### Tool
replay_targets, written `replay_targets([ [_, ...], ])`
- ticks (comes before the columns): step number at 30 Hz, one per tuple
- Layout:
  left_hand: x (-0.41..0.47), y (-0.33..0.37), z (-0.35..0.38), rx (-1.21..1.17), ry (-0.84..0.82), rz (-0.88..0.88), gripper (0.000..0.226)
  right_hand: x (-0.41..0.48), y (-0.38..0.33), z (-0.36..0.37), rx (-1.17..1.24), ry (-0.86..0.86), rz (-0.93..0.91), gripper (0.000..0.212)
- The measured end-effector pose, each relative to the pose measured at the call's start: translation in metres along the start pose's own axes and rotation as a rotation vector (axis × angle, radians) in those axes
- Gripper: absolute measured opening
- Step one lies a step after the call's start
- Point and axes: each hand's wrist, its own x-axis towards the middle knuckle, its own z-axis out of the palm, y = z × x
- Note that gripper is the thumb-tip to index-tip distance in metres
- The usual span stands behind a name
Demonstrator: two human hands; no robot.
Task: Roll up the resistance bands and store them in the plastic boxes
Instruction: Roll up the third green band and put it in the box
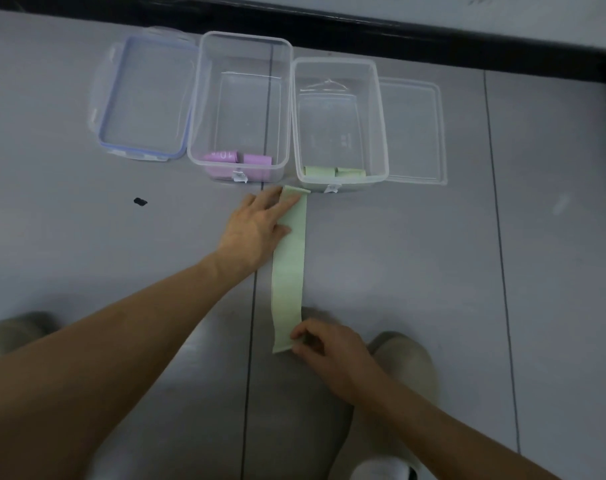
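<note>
Two boxes (246, 109) (339, 119), two lids (142, 98) (412, 133), two purple rolls (222, 156) (257, 159), two green rolls (318, 171) (351, 173), one flat green band (289, 271), two hands (256, 226) (324, 344).

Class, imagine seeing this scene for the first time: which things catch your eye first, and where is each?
A long green band lies flat mid-frame, the left hand pressing its far end, the right hand pinching its near end. Behind it stand two clear boxes: the left box holds purple rolls, the right box green rolls.
</note>
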Motion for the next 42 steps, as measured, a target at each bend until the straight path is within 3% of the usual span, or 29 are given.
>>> replay_targets([
  [3, -0.026, 0.012, -0.003, -0.014, 0.105, -0.061, 0.046, -0.006, 0.006, 0.005, -0.106, 0.034, -0.036, 0.012],
  [5, -0.060, 0.024, 0.003, -0.009, 0.149, 0.044, 0.031, -0.009, 0.010, 0.008, -0.182, 0.041, -0.030, 0.011],
  [7, -0.100, 0.032, 0.014, -0.008, 0.079, 0.208, 0.021, -0.011, 0.014, 0.010, -0.222, 0.033, -0.027, 0.012],
  [9, -0.135, 0.039, 0.021, -0.022, -0.052, 0.260, 0.016, -0.012, 0.018, 0.013, -0.272, 0.023, -0.059, 0.014],
  [13, -0.172, 0.049, 0.030, -0.012, -0.135, 0.144, 0.028, -0.013, 0.017, 0.019, -0.417, 0.009, -0.129, 0.022],
  [18, -0.182, 0.048, 0.035, -0.056, -0.168, 0.183, 0.015, -0.011, 0.011, 0.022, -0.514, 0.080, -0.212, 0.015],
  [26, -0.183, 0.048, 0.032, -0.013, -0.141, 0.157, 0.009, -0.006, 0.013, 0.025, -0.366, 0.071, -0.122, 0.019],
  [35, -0.189, 0.058, 0.040, -0.026, -0.136, 0.070, 0.005, -0.007, 0.014, 0.029, -0.259, 0.036, -0.067, 0.009],
  [42, -0.183, 0.063, 0.038, 0.008, -0.197, -0.015, 0.021, -0.005, 0.018, 0.029, -0.284, 0.027, -0.073, 0.018],
])
